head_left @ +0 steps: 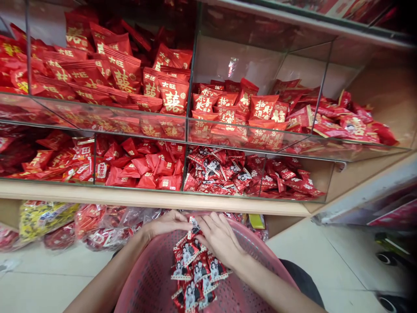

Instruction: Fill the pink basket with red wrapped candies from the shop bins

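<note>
Pinching red packet (194, 226), left hand (167, 224) | right hand (222, 240) beside it, grip unclear | packets (193, 270) in pink basket (146, 278)

Before you: one wooden shelf unit (356, 176), tiered, with a pale wood ledge (137, 196) beneath the lower compartments. Clear front panels (143, 123) run across; upright dividers (193, 69) with dark edges part the sections. At your upper right, a pale back panel (254, 54) and a small bright glint (232, 67). To your right, a wood side panel (391, 87). Below you, pale floor tiles (302, 243), thin-jointed.
</note>
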Action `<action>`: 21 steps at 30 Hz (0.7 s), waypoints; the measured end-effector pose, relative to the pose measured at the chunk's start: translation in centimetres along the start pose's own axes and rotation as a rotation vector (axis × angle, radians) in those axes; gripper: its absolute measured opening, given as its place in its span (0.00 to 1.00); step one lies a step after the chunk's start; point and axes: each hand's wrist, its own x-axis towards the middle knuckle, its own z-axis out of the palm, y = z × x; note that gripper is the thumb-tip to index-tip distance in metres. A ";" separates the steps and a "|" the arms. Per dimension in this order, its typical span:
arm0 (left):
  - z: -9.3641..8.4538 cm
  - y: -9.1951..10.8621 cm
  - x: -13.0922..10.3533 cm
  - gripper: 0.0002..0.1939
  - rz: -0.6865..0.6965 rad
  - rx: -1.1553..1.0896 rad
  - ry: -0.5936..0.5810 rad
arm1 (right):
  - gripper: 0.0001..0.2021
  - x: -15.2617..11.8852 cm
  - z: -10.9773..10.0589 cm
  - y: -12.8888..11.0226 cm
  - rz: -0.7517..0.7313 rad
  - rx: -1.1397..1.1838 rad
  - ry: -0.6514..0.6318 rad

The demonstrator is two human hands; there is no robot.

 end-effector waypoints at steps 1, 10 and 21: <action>-0.1 -0.1 0.1 0.16 0.026 -0.013 -0.055 | 0.20 0.2 0.0 -0.1 0.007 0.001 -0.010; -0.3 -0.7 0.3 0.10 0.058 -0.108 -0.124 | 0.23 -0.8 -0.7 0.4 0.162 0.284 0.072; -0.2 -0.9 0.6 0.10 0.056 -0.104 -0.135 | 0.18 -2.1 2.5 1.8 0.560 1.126 -0.003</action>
